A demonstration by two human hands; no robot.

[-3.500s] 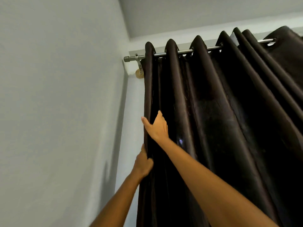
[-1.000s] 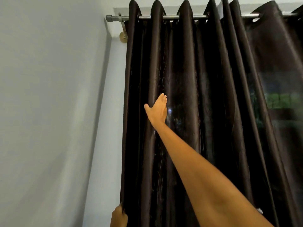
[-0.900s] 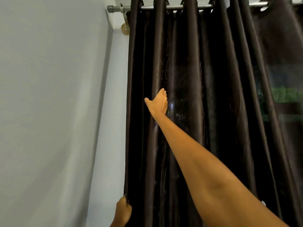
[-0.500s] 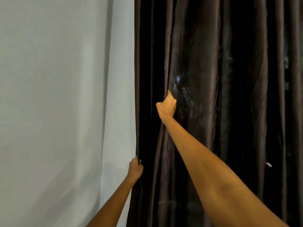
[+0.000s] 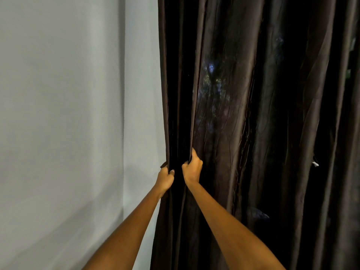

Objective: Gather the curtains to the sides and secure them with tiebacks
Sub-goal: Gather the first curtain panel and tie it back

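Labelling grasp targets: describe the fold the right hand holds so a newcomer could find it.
Start at the pale wall, then go right to the dark curtain. Past its outer edge, gripped by the left hand, the right hand pinches the next fold, a glossier ridge.

Nothing underfoot in your view here, so the walls are all the support you get. On your left, the pale side wall [image 5: 58, 114] runs away to a corner, and a narrow strip of far wall [image 5: 142, 94] shows just past it. Right against that strip hangs the dark brown curtain [image 5: 253, 133], falling in long upright folds and filling the whole right side. Whatever it hangs from sits above the frame, out of sight. A small white scrap [image 5: 315, 164] shows on the folds, far right.
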